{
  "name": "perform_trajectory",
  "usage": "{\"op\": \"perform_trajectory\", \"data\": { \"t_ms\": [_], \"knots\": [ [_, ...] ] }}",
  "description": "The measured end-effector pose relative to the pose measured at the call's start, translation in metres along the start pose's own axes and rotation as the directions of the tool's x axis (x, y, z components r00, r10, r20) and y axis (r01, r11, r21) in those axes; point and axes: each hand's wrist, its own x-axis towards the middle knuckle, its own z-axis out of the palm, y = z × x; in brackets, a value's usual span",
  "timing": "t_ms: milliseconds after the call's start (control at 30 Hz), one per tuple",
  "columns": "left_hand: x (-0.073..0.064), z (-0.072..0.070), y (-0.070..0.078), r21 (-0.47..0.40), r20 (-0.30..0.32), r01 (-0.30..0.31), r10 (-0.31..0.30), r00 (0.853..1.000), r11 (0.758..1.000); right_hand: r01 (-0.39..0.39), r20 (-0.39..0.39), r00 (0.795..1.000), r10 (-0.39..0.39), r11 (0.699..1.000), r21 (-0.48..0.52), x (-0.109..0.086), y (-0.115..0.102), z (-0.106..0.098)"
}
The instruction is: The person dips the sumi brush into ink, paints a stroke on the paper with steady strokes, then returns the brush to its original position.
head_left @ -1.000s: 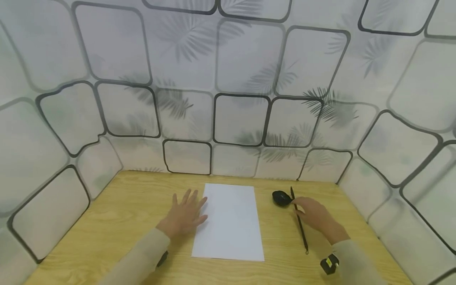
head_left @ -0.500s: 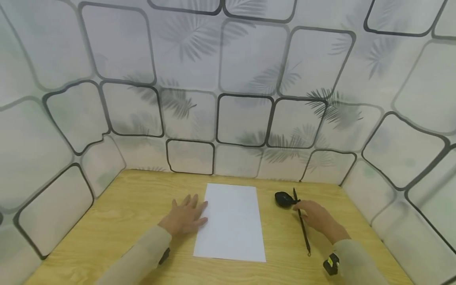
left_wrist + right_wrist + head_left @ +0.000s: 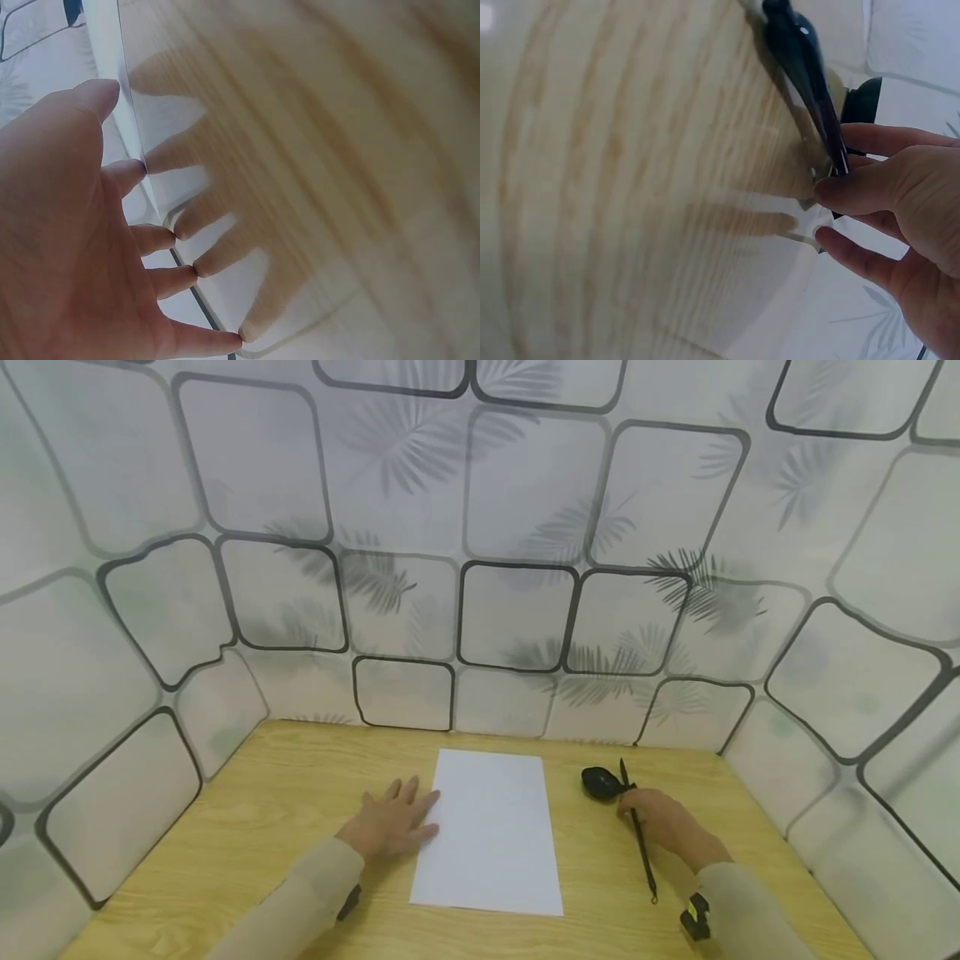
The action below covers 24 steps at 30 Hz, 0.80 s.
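A sheet of white paper (image 3: 491, 835) lies on the wooden table. My left hand (image 3: 390, 820) rests at its left edge, fingers spread and straight, the thumb and a finger reaching onto the sheet. In the left wrist view, the left hand (image 3: 82, 225) has its fingertips down near the glossy tabletop. My right hand (image 3: 667, 825) pinches the middle of a slim black calligraphy brush (image 3: 645, 852) with a hanging loop at its near end. The right wrist view shows thumb and fingers about the brush (image 3: 810, 75). A small black ink dish (image 3: 600, 783) sits just left of the brush tip.
The wood-grain table (image 3: 300, 777) meets patterned wall covering (image 3: 401, 693) at the back and both sides. A black wrist device (image 3: 696, 917) hangs below the right sleeve.
The right hand's fingers have closed in on the brush, which lies nearly where it was. The left hand has settled slightly lower at the paper's edge. The head view has shifted slightly.
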Motion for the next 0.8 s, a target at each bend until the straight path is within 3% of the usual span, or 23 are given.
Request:
{"op": "perform_trajectory", "data": {
  "t_ms": [433,600,700,800],
  "knots": [
    [0.001,0.003,0.0,0.054,-0.015,0.006,-0.006,1.0,0.999,0.103,-0.065,0.992,-0.106,0.993,-0.05,0.003,0.007,0.008],
    [0.001,0.004,0.0,0.056,-0.019,0.011,-0.01,1.0,0.998,0.09,-0.173,0.981,-0.091,0.996,-0.014,0.004,0.007,0.002],
    [0.001,0.004,0.0,0.056,-0.022,0.01,-0.008,1.0,0.998,0.068,-0.281,0.958,-0.063,0.998,0.009,0.005,0.004,-0.005],
    [0.001,0.003,0.0,0.057,-0.025,0.003,-0.002,1.0,0.998,0.091,-0.426,0.901,-0.083,0.996,-0.002,0.011,0.002,-0.01]
  ]
}}
